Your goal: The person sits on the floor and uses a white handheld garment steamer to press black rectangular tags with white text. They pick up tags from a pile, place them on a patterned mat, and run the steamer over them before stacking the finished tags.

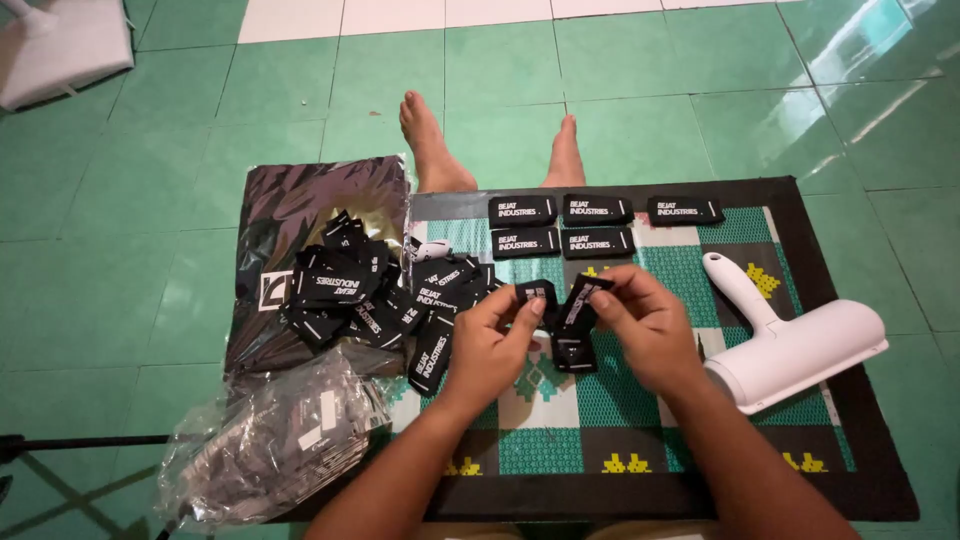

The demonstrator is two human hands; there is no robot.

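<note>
My left hand [492,342] and my right hand [645,330] meet over the middle of a green checked mat [700,455]. Between the fingers of both is a small black rectangular patch [573,312] with white lettering, held above the mat. Another black patch [574,352] lies just under the hands. A loose heap of the same black patches [370,290] lies to the left of my left hand. Several patches [562,225] are laid flat in neat rows at the mat's far edge.
A white lint roller [790,350] lies on the mat right of my right hand. A dark plastic sheet [300,200] sits under the heap, with a crumpled clear plastic bag [265,445] at front left. My two bare feet [435,150] rest on green floor tiles beyond the mat.
</note>
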